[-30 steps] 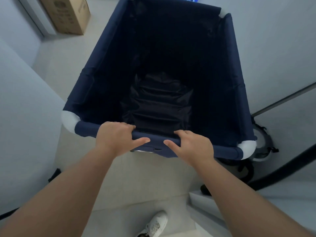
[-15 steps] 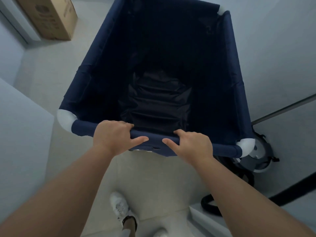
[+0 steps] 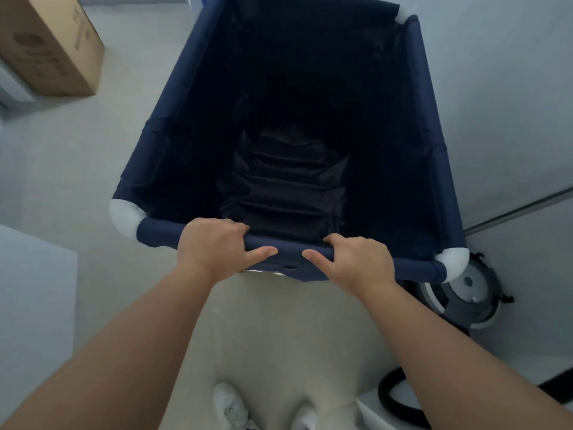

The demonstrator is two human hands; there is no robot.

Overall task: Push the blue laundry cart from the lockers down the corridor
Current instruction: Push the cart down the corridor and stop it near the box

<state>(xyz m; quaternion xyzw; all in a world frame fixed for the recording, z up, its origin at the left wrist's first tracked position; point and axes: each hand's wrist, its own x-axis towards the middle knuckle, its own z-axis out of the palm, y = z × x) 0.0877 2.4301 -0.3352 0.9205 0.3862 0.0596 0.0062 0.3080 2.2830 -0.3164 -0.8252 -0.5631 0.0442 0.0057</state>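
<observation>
The blue laundry cart (image 3: 161,150) fills the middle of the head view, a deep navy fabric bin with white corner joints. Something dark and creased lies at its bottom (image 3: 288,193). My left hand (image 3: 214,246) is wrapped over the cart's near rail, left of centre. On the same rail, right of centre, my right hand (image 3: 359,262) grips with its fingers curled over the top. The thumbs point toward each other with a small gap between them.
A cardboard box (image 3: 46,48) stands on the floor at the far left. A grey wall (image 3: 502,103) runs close along the cart's right side. A round vacuum unit (image 3: 468,293) with a black hose (image 3: 393,395) sits at the right. My white shoes (image 3: 229,408) show below.
The cart and I have moved forward: the cardboard box has slid toward the left edge, the vacuum unit is nearer, and my feet have stepped. Both hands keep their grip.
</observation>
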